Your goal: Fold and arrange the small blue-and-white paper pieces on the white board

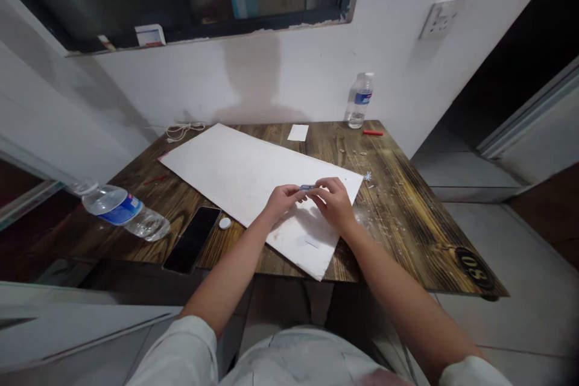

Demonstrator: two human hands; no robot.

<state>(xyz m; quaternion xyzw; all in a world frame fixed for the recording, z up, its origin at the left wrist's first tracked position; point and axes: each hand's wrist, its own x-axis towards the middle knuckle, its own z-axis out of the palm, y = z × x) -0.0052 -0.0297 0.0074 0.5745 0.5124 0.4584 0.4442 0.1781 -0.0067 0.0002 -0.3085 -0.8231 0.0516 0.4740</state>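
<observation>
Pinching a small blue-grey object (307, 187) in the head view, the left hand (281, 200) and the right hand (337, 204) have their fingers closed on it from both sides; what it is exactly, I cannot tell well at this size. It is between the fingertips, above the white board (226, 163). To the right of the fingers lies a pale blue star-shaped piece (368, 176); to their left, farther, are a white cap (225, 223) and a black phone (192, 240).

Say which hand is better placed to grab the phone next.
Probably the left hand: it's nearer the phone, though both it and the right hand hold the small object.
</observation>
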